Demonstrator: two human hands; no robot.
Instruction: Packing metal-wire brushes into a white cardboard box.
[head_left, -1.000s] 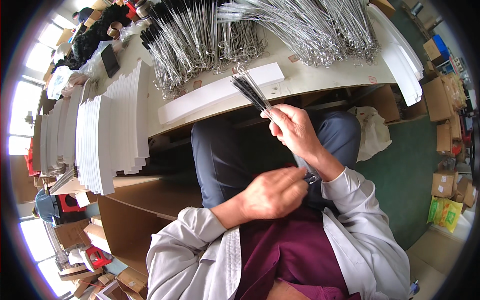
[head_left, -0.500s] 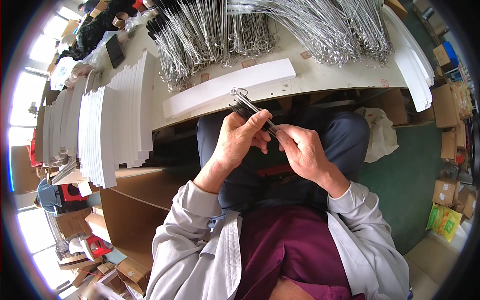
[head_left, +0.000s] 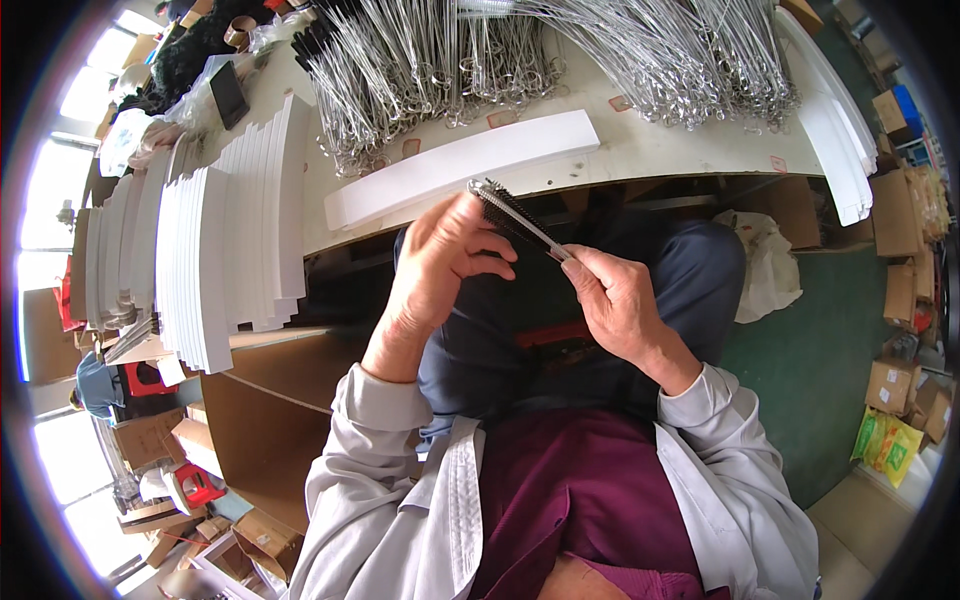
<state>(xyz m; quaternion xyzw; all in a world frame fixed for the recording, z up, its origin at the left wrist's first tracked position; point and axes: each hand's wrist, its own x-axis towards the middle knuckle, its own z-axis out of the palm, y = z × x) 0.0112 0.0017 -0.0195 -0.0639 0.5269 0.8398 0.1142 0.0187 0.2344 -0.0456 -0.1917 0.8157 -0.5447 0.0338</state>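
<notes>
My right hand (head_left: 618, 305) pinches the lower end of a small bundle of thin wire-handled cleaning brushes (head_left: 524, 222), with black bristles along one side. The bundle slants up to the left over my lap. Beside its upper end is my left hand (head_left: 432, 265), fingers apart and the thumb close to the tip; whether the thumb touches it I cannot tell. Just beyond lies a long flat white carton (head_left: 465, 165) along the table's near edge. Big heaps of wire brushes (head_left: 410, 80) with looped ends lie behind it, and more loose wire brushes (head_left: 690, 75) to the right.
Long white cartons (head_left: 200, 265) stand in rows on the table's left. More white strips (head_left: 840, 160) hang over its right end. An open cardboard box (head_left: 265, 430) is at my left, a pale plastic bag (head_left: 765, 265) under the table. A dark phone-like slab (head_left: 229, 97) lies far left.
My left hand has let go of the brush bundle and moved left and up, its fingers opening. My right hand still grips the lower end, nearly in the same place.
</notes>
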